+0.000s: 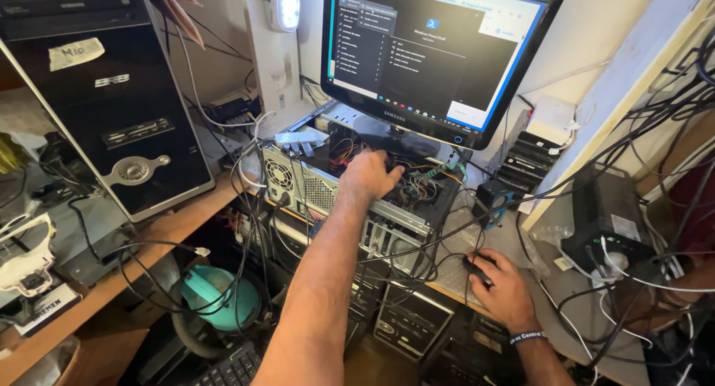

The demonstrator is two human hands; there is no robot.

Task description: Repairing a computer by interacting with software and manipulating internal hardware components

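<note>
My left hand [367, 175] reaches into an open computer case [387, 214] lying on its side, its fingers among coloured wires; what they touch is hidden. On a black mouse [477, 267] at the lower right rests my right hand [500, 285], palm down, with a dark wristband on the wrist. A black monitor [439, 51] stands on top of the open case and shows a dark window.
A black tower case [112, 95] stands at the left on a wooden shelf [112, 282]. Many cables hang across the middle and right. A black box [607, 214] sits at the right, stacked drives [525, 162] behind, and a keyboard [231, 367] and teal object [216, 293] below.
</note>
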